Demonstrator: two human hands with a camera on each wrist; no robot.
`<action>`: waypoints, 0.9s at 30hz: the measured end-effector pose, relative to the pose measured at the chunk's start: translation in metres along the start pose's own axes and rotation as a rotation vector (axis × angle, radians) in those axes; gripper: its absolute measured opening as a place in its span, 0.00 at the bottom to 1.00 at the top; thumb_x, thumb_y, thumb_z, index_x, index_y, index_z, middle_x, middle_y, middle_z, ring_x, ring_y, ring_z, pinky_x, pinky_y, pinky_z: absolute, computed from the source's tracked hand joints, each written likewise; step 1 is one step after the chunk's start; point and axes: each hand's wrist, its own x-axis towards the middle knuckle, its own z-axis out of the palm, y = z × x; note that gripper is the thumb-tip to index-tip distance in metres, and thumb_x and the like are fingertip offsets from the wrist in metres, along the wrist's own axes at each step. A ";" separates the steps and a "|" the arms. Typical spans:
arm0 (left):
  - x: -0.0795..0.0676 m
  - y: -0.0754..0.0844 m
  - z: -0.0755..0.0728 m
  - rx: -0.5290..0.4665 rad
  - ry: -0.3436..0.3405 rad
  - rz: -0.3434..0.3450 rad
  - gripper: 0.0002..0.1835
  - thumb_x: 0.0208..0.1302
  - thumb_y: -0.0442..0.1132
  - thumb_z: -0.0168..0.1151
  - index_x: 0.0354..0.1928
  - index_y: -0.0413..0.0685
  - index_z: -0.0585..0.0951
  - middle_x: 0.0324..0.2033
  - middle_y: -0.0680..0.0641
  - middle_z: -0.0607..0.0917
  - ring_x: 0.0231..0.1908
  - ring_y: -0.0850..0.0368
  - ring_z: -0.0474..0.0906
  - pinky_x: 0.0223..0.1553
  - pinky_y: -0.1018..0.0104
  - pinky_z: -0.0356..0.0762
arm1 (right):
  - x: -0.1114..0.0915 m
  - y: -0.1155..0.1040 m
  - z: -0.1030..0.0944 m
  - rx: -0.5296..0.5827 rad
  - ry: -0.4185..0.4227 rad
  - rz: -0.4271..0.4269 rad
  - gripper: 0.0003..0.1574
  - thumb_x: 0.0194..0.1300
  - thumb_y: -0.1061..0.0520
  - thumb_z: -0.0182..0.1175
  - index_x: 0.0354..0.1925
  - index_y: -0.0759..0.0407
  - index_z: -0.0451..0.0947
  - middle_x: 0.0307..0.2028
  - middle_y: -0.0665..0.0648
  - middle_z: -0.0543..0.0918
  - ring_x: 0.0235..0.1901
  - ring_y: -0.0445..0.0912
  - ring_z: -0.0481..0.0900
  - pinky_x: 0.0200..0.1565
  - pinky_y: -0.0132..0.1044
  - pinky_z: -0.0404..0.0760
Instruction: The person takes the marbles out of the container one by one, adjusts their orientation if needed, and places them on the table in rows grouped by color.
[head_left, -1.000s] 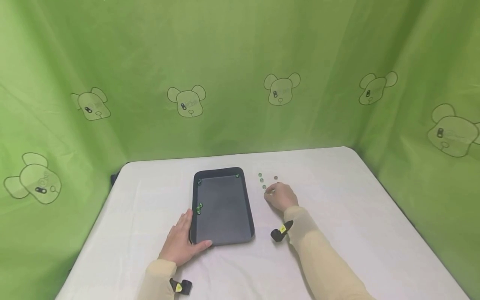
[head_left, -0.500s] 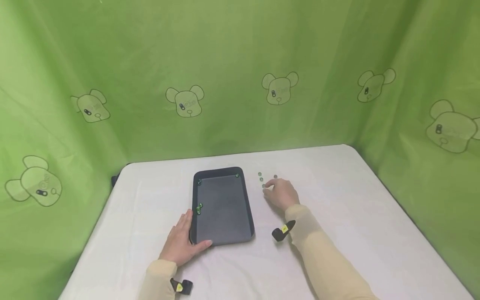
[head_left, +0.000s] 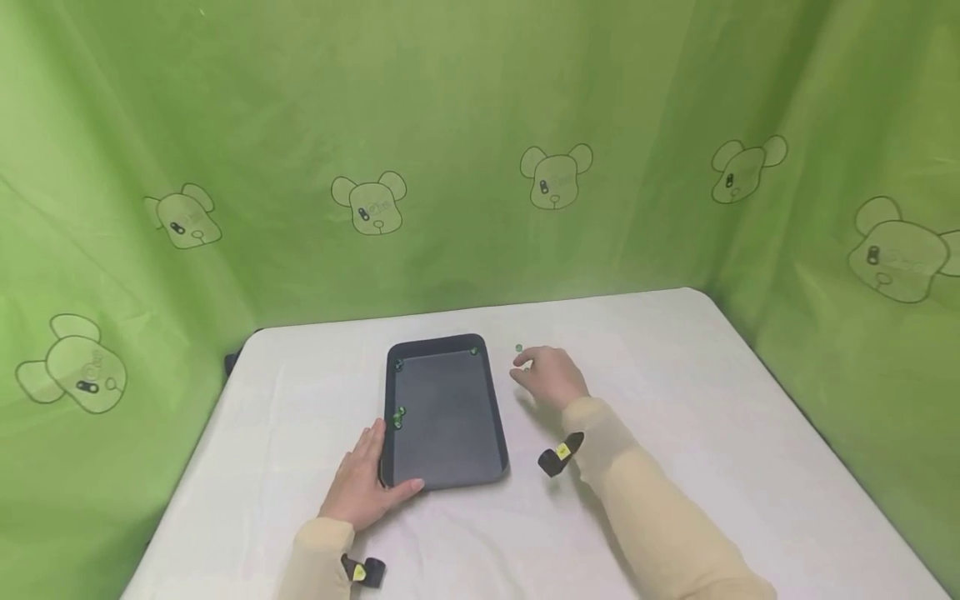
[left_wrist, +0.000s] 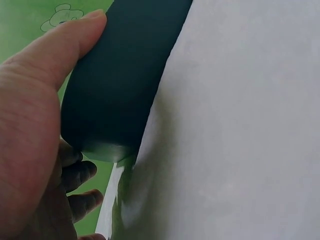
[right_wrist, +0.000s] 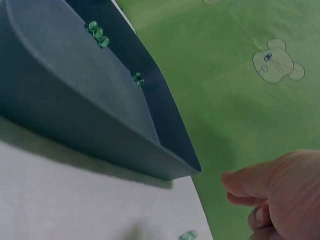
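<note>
A dark blue-grey rectangular tray [head_left: 450,482] lies on the white table. Green glass marbles rest inside it: a cluster [head_left: 398,418] by the left wall, a pair [right_wrist: 137,79] at the far left, and one marble [head_left: 474,351] in the far right corner. My left hand [head_left: 360,492] braces the tray's near left corner, fingers straight along its side and thumb across the near rim. Right of the tray, my right hand [head_left: 551,377] hovers low with thumb and index finger apart. A loose marble [head_left: 527,369] shows between those fingertips; another marble [head_left: 519,347] lies just beyond them.
White cloth [head_left: 675,433] covers the table. A green curtain [head_left: 465,100] with bear-head drawings stands behind and on both sides. Each wrist carries a small black camera, such as the right wrist's camera [head_left: 555,461].
My right hand has parted its thumb and index finger from a pinch near the table and shifted slightly left and away, now covering some loose marbles. My left hand stays put.
</note>
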 end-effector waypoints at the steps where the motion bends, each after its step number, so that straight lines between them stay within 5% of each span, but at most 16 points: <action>1: 0.000 0.000 0.000 0.002 0.003 0.001 0.65 0.45 0.73 0.66 0.76 0.43 0.48 0.74 0.43 0.52 0.73 0.44 0.47 0.70 0.43 0.47 | 0.001 -0.003 -0.001 -0.005 -0.004 -0.015 0.16 0.61 0.47 0.63 0.45 0.52 0.85 0.37 0.53 0.87 0.34 0.46 0.81 0.40 0.43 0.81; 4: 0.000 0.000 0.000 0.001 0.006 0.002 0.65 0.45 0.72 0.66 0.76 0.43 0.48 0.74 0.43 0.53 0.72 0.44 0.48 0.70 0.43 0.47 | 0.004 -0.011 -0.003 -0.016 -0.016 -0.046 0.16 0.61 0.47 0.64 0.44 0.53 0.85 0.41 0.55 0.86 0.34 0.47 0.82 0.39 0.44 0.81; 8: 0.000 0.000 0.000 -0.003 -0.004 -0.005 0.65 0.45 0.72 0.66 0.76 0.44 0.47 0.74 0.43 0.52 0.73 0.44 0.47 0.70 0.42 0.47 | 0.009 -0.021 -0.002 -0.026 -0.040 -0.065 0.17 0.60 0.45 0.65 0.44 0.51 0.85 0.31 0.51 0.85 0.31 0.45 0.80 0.38 0.44 0.81; 13: 0.000 0.001 0.000 -0.002 -0.009 -0.009 0.65 0.44 0.72 0.66 0.76 0.44 0.47 0.74 0.44 0.52 0.73 0.44 0.47 0.70 0.43 0.47 | 0.015 -0.033 0.004 -0.031 -0.075 -0.081 0.17 0.60 0.43 0.65 0.44 0.49 0.85 0.36 0.50 0.87 0.33 0.46 0.80 0.48 0.57 0.77; 20: 0.000 0.002 -0.001 0.002 -0.029 -0.028 0.66 0.44 0.74 0.65 0.76 0.47 0.45 0.75 0.46 0.50 0.73 0.46 0.45 0.71 0.45 0.46 | 0.023 -0.054 0.017 0.007 -0.130 -0.164 0.14 0.60 0.47 0.68 0.43 0.51 0.85 0.40 0.50 0.86 0.27 0.40 0.78 0.32 0.35 0.79; 27: -0.001 0.001 -0.002 -0.007 -0.019 -0.014 0.65 0.45 0.73 0.66 0.76 0.46 0.45 0.74 0.45 0.51 0.73 0.45 0.46 0.70 0.43 0.47 | 0.031 -0.074 0.035 -0.020 -0.176 -0.229 0.14 0.59 0.47 0.68 0.42 0.50 0.85 0.43 0.50 0.86 0.36 0.42 0.81 0.42 0.38 0.80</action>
